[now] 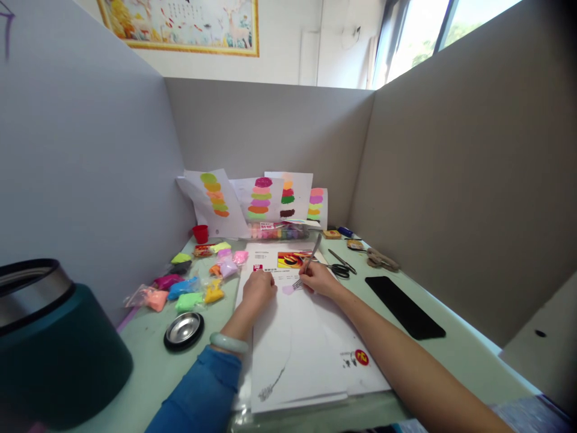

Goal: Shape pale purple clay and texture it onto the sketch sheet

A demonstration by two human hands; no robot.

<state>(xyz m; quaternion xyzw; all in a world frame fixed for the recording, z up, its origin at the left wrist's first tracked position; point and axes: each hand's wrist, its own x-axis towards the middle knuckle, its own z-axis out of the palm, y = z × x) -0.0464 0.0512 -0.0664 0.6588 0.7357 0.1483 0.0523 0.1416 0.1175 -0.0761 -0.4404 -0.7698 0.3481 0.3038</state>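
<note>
My right hand (pixel 317 279) grips a metal fork (pixel 312 255), its handle pointing up and away and its tines down on the paper. The tines touch or lie just over the right side of a small flat lilac piece of clay (pixel 288 290). To the left, my left hand (pixel 260 288) rests on the white paper (pixel 311 337) with its fingers curled in, and no object shows in it. A pencil drawing of a thin stem with a scribbled end (pixel 270 386) runs down the sheet. A printed sheet with a food picture (pixel 292 260) lies behind my hands.
Several bags of coloured clay (pixel 187 300) lie at left, near a steel lid (pixel 184 329) and a large teal flask (pixel 58 355). Black scissors (pixel 339 270), a dark pen-like tool (pixel 342 261) and a black phone (pixel 404 307) are at right. Colour-swatch sheets (pixel 216 204) lean at back. Grey partitions enclose the desk.
</note>
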